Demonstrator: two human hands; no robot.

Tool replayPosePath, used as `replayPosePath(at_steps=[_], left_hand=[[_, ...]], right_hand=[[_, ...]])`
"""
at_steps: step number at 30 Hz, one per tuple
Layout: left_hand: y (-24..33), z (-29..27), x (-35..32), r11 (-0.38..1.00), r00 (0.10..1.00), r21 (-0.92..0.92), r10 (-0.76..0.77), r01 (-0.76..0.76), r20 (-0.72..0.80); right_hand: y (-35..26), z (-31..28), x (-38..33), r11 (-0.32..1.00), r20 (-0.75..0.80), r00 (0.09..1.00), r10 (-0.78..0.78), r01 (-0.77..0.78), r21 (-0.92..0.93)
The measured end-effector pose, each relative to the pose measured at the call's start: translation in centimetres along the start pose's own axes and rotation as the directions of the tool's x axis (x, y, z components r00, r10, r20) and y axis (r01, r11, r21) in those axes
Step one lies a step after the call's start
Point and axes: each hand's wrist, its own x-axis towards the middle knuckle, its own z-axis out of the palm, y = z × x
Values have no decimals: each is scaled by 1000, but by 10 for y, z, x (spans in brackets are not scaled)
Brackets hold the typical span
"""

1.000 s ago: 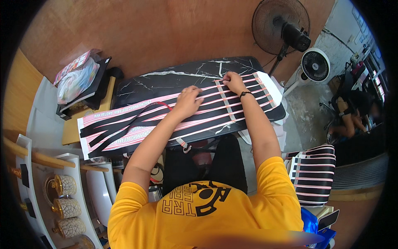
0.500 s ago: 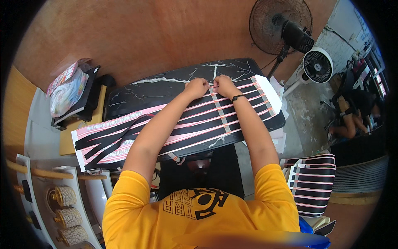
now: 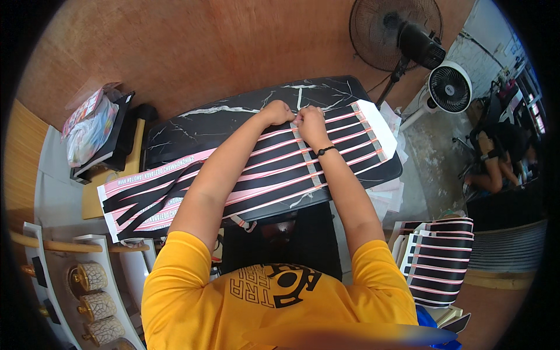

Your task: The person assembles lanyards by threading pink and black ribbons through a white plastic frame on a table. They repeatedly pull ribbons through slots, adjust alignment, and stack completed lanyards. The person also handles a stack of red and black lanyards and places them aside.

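A long paper sheet (image 3: 382, 129) with pink printing lies across the black marble-patterned table, and several black ribbons (image 3: 274, 164) run lengthwise over it. Two greyish tape strips cross the ribbons; the inner tape strip (image 3: 309, 162) leads up to my hands. At the sheet's far edge my left hand (image 3: 277, 112) is closed, fingertips pinched together beside that strip's upper end. Close on its right, my right hand (image 3: 311, 121) is closed as well, thumb and fingers pressed together. Whatever sits between the fingertips is too small to make out. Loose ribbon ends (image 3: 153, 201) overlap at the left.
The dark table (image 3: 192, 131) meets a wooden wall behind. A black fan (image 3: 420, 46) and a white fan (image 3: 449, 87) stand at the right. More striped ribbon sheets (image 3: 440, 262) hang at lower right. A plastic bag (image 3: 90, 137) rests at the left. Another person (image 3: 496, 151) is far right.
My right hand has turned a little and come slightly lower, fingertips nearer my left hand. My left hand has risen slightly. The view has shifted slightly; the sheet lies as before.
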Motion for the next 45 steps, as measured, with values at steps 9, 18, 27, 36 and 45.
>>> replayPosePath(at_steps=[9, 18, 27, 36, 45], left_hand=[[-1, 2, -3, 1000, 998, 12, 23, -22, -66], [24, -29, -62, 868, 981, 459, 183, -190, 60], [36, -16, -45, 588, 804, 788, 551, -182, -224], [29, -3, -24, 589, 789, 806, 519, -52, -328], [28, -35, -33, 813, 830, 530, 457, -243, -320]], right_hand=[[4, -25, -11, 985, -13, 1000, 6, -4, 174], [4, -31, -21, 965, -54, 997, 51, -35, 258], [9, -27, -31, 979, 1, 1000, 18, -18, 204], [11, -27, -31, 980, -5, 1000, 5, -4, 199], [13, -26, -33, 979, 13, 1000, 2, -5, 205]])
